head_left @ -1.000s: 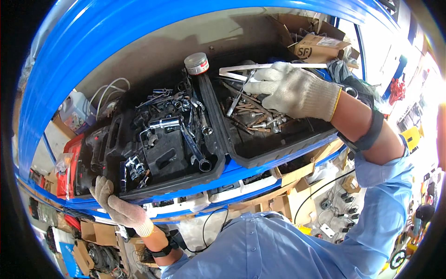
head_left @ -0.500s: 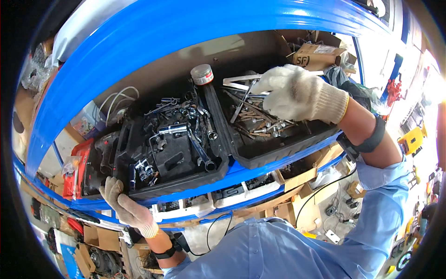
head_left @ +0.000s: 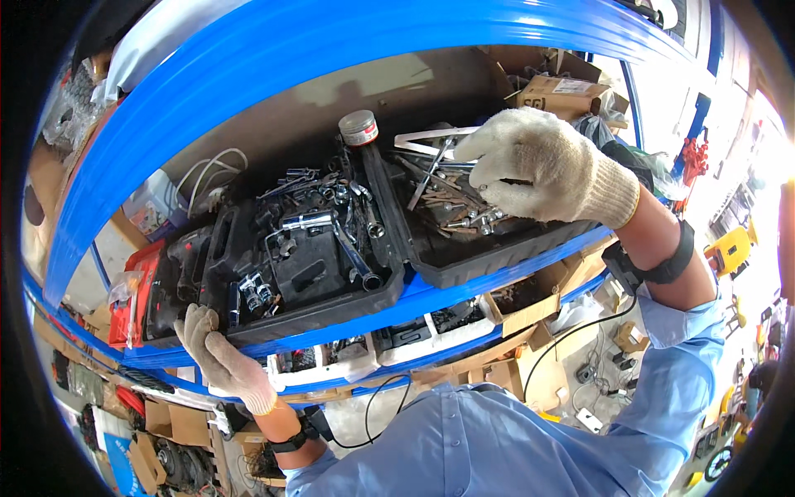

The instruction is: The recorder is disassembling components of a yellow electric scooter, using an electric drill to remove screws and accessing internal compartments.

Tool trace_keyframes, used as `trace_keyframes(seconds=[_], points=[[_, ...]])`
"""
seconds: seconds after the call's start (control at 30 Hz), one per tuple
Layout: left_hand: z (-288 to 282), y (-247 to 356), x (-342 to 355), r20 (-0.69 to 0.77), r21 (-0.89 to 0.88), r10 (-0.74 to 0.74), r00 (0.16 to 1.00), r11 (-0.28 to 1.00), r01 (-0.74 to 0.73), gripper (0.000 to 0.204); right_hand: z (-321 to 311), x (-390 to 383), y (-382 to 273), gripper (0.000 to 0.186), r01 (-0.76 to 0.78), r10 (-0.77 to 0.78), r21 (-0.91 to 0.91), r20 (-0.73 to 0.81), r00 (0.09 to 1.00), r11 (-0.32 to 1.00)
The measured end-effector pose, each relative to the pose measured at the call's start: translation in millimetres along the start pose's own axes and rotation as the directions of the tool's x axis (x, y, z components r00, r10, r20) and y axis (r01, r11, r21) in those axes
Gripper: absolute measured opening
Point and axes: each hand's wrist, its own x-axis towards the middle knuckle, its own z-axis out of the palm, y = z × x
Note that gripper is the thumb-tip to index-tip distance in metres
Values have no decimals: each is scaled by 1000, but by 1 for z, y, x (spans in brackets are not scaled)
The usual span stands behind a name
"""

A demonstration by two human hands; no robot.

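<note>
My right hand [head_left: 542,161], in a whitish knitted glove, hovers above the right half of a black tool case [head_left: 489,269]. Its fingers are curved, with a gap between thumb and fingertips, and nothing shows between them. Beside the fingertips lie a slim silver bar [head_left: 430,176] and a pale angled metal piece [head_left: 422,142]. Below are rusty rods and bolts [head_left: 447,203], partly hidden by the glove. My left hand [head_left: 219,356], also gloved, rests at the case's front left edge, fingers stretched out. Sockets, a silver ratchet-like tool [head_left: 308,220] and a chrome wrench [head_left: 354,258] fill the left half.
A round tin [head_left: 358,128] stands at the back, where the halves meet. A blue shelf beam [head_left: 348,33] arches overhead. Left of the case are a red tray [head_left: 137,290] and coiled white cable [head_left: 211,178]. A cardboard box [head_left: 571,97] sits back right; bins line the shelf below.
My right hand has shifted slightly right, away from the silver bar, and its thumb and fingers have parted. The left hand stays almost where it was.
</note>
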Motion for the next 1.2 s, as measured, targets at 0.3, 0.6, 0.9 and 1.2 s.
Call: trace_keyframes(seconds=[0.3,0.6,0.9,1.2], points=[[-1,2,1,-24,-1,-10,1000,1000,10,34,-9,-13,-18,24,-129,147,237,-61,987,963],[-2,-2,0,-11,-43,-30,999,999,29,33,-7,-11,-19,55,-360,389,806,177,904,469],[-5,-1,3,13,-4,3,1000,1000,-3,33,5,-14,-8,40,-141,307,900,9,952,412],[-4,3,3,-8,25,5,1000,1000,-5,34,1,-20,-17,24,-249,473,885,37,880,394]])
